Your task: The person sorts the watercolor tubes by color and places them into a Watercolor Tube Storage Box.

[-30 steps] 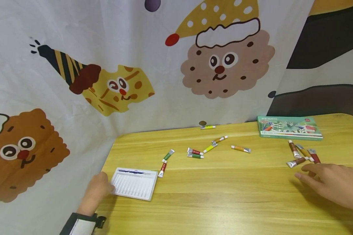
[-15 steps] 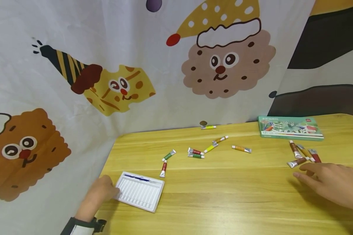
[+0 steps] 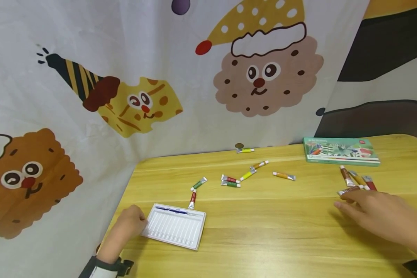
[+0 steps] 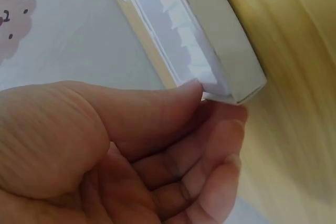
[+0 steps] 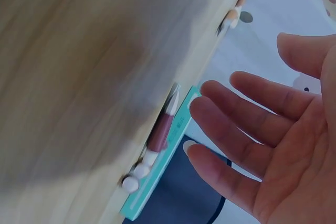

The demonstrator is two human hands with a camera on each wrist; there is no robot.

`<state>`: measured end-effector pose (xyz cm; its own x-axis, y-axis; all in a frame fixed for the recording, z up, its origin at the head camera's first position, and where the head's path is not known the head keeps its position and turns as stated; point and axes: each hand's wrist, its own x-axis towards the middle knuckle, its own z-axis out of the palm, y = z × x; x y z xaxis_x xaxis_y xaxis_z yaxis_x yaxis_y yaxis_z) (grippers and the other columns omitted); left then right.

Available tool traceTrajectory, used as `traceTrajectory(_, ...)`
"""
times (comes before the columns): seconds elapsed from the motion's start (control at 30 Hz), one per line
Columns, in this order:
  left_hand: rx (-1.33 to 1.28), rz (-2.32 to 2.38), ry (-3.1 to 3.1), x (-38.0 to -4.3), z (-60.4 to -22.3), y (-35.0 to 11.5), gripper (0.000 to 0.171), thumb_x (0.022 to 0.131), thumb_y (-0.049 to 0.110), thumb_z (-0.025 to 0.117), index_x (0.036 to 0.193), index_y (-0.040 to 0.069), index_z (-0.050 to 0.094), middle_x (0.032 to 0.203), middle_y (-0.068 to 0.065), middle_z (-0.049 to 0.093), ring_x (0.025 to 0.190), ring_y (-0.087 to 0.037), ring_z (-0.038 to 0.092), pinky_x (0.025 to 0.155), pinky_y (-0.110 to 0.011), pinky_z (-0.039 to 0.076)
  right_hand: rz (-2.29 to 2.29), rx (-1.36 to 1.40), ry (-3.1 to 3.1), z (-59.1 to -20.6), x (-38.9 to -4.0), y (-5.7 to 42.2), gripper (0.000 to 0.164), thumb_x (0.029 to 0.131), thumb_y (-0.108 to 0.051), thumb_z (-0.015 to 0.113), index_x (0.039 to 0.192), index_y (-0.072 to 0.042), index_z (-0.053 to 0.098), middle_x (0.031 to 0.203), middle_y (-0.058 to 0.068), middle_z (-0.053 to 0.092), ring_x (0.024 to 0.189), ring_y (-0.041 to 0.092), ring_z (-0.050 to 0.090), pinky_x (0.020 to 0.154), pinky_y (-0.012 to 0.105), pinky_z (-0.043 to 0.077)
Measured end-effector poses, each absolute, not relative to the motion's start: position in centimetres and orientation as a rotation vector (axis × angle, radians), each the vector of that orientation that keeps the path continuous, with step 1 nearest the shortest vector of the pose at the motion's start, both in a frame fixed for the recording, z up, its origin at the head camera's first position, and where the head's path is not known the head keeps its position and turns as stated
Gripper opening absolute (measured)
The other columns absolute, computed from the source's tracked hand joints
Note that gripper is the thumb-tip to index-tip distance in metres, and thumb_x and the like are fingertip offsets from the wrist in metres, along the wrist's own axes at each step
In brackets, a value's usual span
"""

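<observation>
On the left of the worktop (image 3: 264, 239), the near-left corner of the tray (image 3: 177, 227), in which a blue brush (image 3: 173, 210) is laid along the far side, is pinched between thumb and fingers by the left hand (image 3: 130, 221), while the right hand (image 3: 382, 216) is held with fingers parted near clustered tubes (image 3: 346, 176). Beyond the tray, scattered tubes (image 3: 231, 184) are spread across the middle. Farther off, a green box (image 3: 342, 151) and a yellow tube (image 3: 246, 150) are set near the curtain (image 3: 194, 127).

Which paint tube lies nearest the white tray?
The red tube whose silver end lies right by the back edge of the white tray; the green tube beyond its cap and all the rest lie farther off.
</observation>
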<state>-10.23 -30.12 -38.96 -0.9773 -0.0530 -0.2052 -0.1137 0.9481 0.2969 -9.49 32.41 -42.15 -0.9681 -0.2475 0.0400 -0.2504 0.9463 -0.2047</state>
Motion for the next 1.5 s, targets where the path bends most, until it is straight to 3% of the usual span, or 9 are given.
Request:
traceTrajectory(0.23,-0.076,0.496,2.918,-10.2,-39.2,-28.7,0.035,0.089,-0.003,0.072,0.058,0.006,0.061,0.056,0.002,0.046,0.055,-0.015,0.04,0.053,-0.028,0.034,0.389,0.445,-3.037,-42.0,-9.6,30.8,0.04,0.1,-0.047,0.07,0.11,-0.01,0.078,0.1,0.001,0.076,0.09,0.029,0.073,0.069,0.058,0.057)
traceTrajectory(0.47,-0.022,0.553,2.905,-10.1,-39.2,-27.0,0.009,0.091,-0.002,0.073,0.082,-0.001,0.076,0.075,-0.005,0.065,0.064,-0.018,0.054,0.057,-0.033,0.047,0.399,0.469,-2.998,-41.8,-9.8,29.8,0.037,0.098,-0.045,0.072,0.108,-0.01,0.079,0.1,0.003,0.076,0.09,0.03,0.073,0.07,0.056,0.057)
traceTrajectory(0.67,-0.028,0.632,2.886,-9.8,-39.7,-26.1,0.026,0.093,-0.001,0.071,0.067,0.005,0.068,0.061,0.0,0.052,0.056,-0.015,0.046,0.053,-0.029,0.038,0.416,0.481,-3.007,-41.7,-10.1,29.0,0.035,0.098,-0.042,0.073,0.11,-0.01,0.078,0.101,0.003,0.076,0.09,0.029,0.073,0.073,0.056,0.057)
traceTrajectory(0.8,-0.017,0.698,2.865,-9.6,-39.8,-25.3,0.045,0.094,0.0,0.07,0.055,0.011,0.051,0.052,0.005,0.034,0.05,-0.011,0.032,0.051,-0.026,0.028,0.456,0.52,-2.971,-41.6,-10.2,28.5,0.027,0.097,-0.035,0.076,0.108,-0.01,0.078,0.098,0.0,0.076,0.086,0.023,0.072,0.073,0.052,0.058)
traceTrajectory(0.97,0.006,0.759,2.823,-9.4,-39.7,-23.8,0.056,0.096,0.001,0.07,0.053,0.016,0.037,0.05,0.007,0.024,0.05,-0.01,0.022,0.051,-0.026,0.022,0.49,0.599,-2.901,-41.6,-10.3,28.1,0.015,0.09,-0.02,0.082,0.102,-0.01,0.08,0.093,-0.004,0.075,0.084,0.02,0.073,0.074,0.048,0.06)
traceTrajectory(1.27,0.093,0.835,2.733,-9.5,-39.8,-21.0,0.052,0.098,0.004,0.07,0.053,0.015,0.046,0.048,0.009,0.03,0.048,-0.009,0.028,0.05,-0.025,0.025,0.511,0.635,-2.841,-41.8,-10.3,27.3,0.013,0.087,-0.015,0.085,0.099,-0.012,0.08,0.091,-0.006,0.075,0.08,0.015,0.072,0.067,0.039,0.06)
traceTrajectory(1.5,0.152,0.882,2.674,-9.8,-40.3,-19.9,0.039,0.099,0.007,0.069,0.061,0.009,0.067,0.05,0.008,0.044,0.048,-0.008,0.034,0.048,-0.024,0.027,0.566,0.667,-2.845,-41.8,-10.4,26.6,0.013,0.086,-0.01,0.085,0.098,-0.009,0.081,0.09,-0.003,0.076,0.081,0.017,0.072,0.071,0.04,0.061)
